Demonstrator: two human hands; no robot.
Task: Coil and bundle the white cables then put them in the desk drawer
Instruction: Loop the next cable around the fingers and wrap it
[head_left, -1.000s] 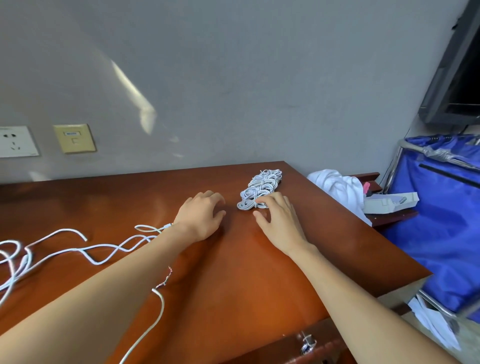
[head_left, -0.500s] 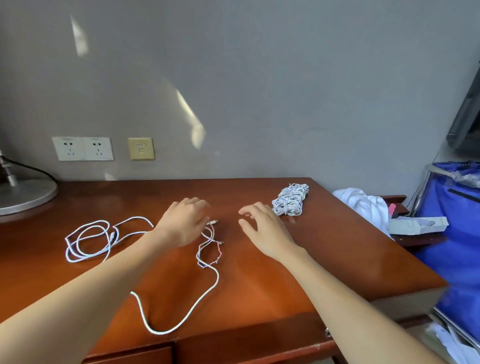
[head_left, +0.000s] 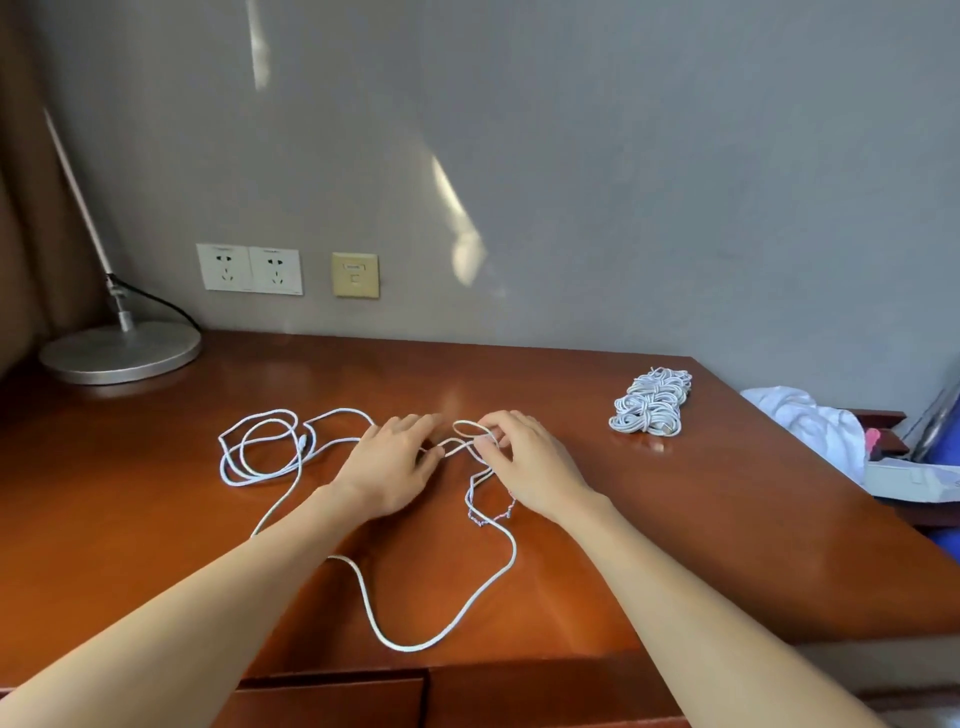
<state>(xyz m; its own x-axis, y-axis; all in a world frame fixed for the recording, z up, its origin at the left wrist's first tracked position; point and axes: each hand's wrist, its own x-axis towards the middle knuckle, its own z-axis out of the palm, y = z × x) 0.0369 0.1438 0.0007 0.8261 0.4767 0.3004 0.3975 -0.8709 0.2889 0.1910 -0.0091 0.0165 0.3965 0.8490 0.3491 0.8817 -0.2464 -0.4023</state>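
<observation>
Head view: left hand and right hand are meeting mid-desk, each pinching the loose white cable. The right fingers are holding a small first loop between the hands. The rest is lying in slack rings left of the left hand and sagging toward the drawer front below the wrists. Finished bundles are lying well right of the right hand. My read: coiling is just starting. Feed slack from the left, keeping loops equal and untwisted.

Left grip, right grip bare; forearms bare, slender.
</observation>
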